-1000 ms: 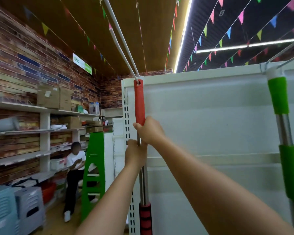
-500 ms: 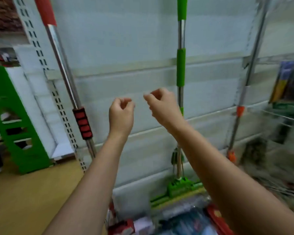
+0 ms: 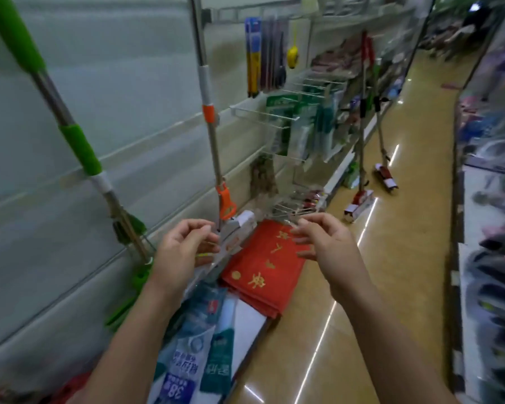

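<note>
Both hands are held out empty with the fingers loosely curled, a clear gap kept between them. The left hand (image 3: 184, 252) is right by the mop (image 3: 213, 147) and its boxed head, and the right hand (image 3: 324, 243) is over the mats (image 3: 263, 269). The mop is stood at the back edge of the shelf (image 3: 245, 319), its steel pole with orange plastic fittings leaned on the panel (image 3: 134, 83), probably for display. The red, fabric-looking mats with gold lettering are stacked flat at the front edge.

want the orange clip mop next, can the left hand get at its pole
Probably yes: the left hand hovers empty close by the orange lever on the mop pole, nothing stands between them, and the green mop leans off to the side.
</note>
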Motion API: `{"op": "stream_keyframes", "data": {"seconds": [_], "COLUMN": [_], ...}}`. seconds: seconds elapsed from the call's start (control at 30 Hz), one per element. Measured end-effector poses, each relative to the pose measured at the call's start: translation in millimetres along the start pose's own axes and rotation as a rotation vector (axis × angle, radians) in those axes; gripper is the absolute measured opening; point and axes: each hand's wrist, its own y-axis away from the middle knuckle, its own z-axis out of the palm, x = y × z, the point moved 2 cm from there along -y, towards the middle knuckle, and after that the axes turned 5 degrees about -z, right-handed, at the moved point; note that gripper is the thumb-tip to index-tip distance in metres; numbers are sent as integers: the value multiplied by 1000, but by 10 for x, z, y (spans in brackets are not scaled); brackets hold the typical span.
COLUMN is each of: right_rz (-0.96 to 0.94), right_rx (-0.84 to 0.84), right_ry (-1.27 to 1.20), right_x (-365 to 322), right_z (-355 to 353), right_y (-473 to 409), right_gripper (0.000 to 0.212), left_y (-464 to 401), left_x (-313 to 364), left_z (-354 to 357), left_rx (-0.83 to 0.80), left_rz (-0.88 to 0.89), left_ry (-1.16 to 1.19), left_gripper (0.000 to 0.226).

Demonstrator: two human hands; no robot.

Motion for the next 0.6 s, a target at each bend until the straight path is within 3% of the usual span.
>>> {"op": "stream_keyframes", "data": {"seconds": [0.27, 0.6], "right_rz": [146, 238], "right_rx": [170, 213], "right_ry": [34, 84], "right_x": [502, 859], "right_z": [-1450, -2813], "right_y": [-766, -2100], "right_gripper": [10, 10], "left_y": [-618, -1555], "left_x": [-296, -423], "left_z": [1952, 4076], "left_rx": [-229, -391], "left_rz": [-141, -139], "left_ry": [-33, -118], "left_gripper": [18, 23]}}
